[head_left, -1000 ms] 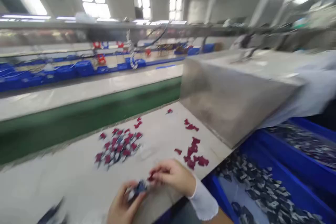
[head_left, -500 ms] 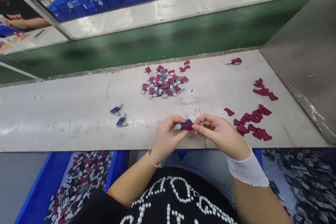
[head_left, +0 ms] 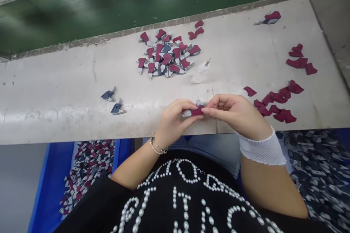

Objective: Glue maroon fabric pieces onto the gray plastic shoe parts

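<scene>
One part, grey with a red face, is held just above the front edge of the desk, between two hands. The left hand is narrow on it, forefinger above and thumb below; its forearm slants up from the lower left, with bracelets at the wrist. The right hand comes in from the right, its thumb tip and forefinger pinched at the part's right end, the other fingers curled. One white band wraps its wrist.

Beyond the hands lies one pile of red-and-grey parts, about twenty, too overlapped to count exactly. Three red scraps lie just beside its far right side. Two blue parts lie to the left, near each other. One lone part lies at the far right. On the right are two clusters of red pieces, the farther with three or four, the nearer with about ten, overlapping. Two bins of parts stand below the desk, one on each side.
</scene>
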The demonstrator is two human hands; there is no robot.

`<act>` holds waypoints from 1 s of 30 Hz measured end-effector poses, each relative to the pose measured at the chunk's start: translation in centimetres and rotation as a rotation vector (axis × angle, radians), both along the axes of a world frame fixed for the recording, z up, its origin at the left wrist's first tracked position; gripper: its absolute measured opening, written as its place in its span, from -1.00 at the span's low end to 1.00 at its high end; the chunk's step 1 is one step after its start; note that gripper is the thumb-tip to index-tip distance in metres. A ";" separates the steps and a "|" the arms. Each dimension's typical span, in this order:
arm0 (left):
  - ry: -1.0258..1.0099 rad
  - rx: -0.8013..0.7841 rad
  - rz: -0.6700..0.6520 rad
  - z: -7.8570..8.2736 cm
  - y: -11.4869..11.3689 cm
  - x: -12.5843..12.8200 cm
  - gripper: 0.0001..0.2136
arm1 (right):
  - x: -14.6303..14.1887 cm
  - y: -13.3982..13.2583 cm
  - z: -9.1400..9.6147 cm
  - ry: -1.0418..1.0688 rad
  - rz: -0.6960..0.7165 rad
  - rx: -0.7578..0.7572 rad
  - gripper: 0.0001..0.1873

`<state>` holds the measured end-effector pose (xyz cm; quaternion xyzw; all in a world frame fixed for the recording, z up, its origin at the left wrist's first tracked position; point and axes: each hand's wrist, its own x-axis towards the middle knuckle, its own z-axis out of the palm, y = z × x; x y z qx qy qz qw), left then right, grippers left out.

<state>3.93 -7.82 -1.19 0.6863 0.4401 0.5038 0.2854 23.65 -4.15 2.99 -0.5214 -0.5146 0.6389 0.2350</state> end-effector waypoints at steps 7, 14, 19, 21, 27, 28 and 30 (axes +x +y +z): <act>-0.053 0.006 -0.045 0.1 0.0 -0.1 -0.73 | 0.2 -0.2 0.2 0.057 0.062 0.015 -0.62; -0.105 -0.057 -0.046 0.7 -0.5 -0.2 -0.73 | -0.6 -1.5 1.0 0.033 0.150 0.077 -0.64; -0.159 -0.059 -0.071 1.2 -0.7 -0.4 -0.69 | -0.5 -1.6 1.6 0.034 0.137 0.090 -0.67; -0.146 -0.034 -0.070 1.4 -0.7 -0.5 -0.70 | -0.5 -1.5 1.7 0.077 0.146 0.097 -0.71; -0.082 0.087 -0.065 1.9 -0.6 -0.3 -0.73 | -1.1 -1.8 1.7 0.094 0.145 0.210 -0.77; -0.080 0.093 -0.059 2.0 -0.6 -0.2 -0.74 | -1.2 -2.0 1.8 0.038 0.130 0.253 -0.78; -0.079 0.110 -0.045 1.9 -0.7 0.0 -0.75 | -1.5 -2.4 1.8 -0.052 0.096 0.318 -0.80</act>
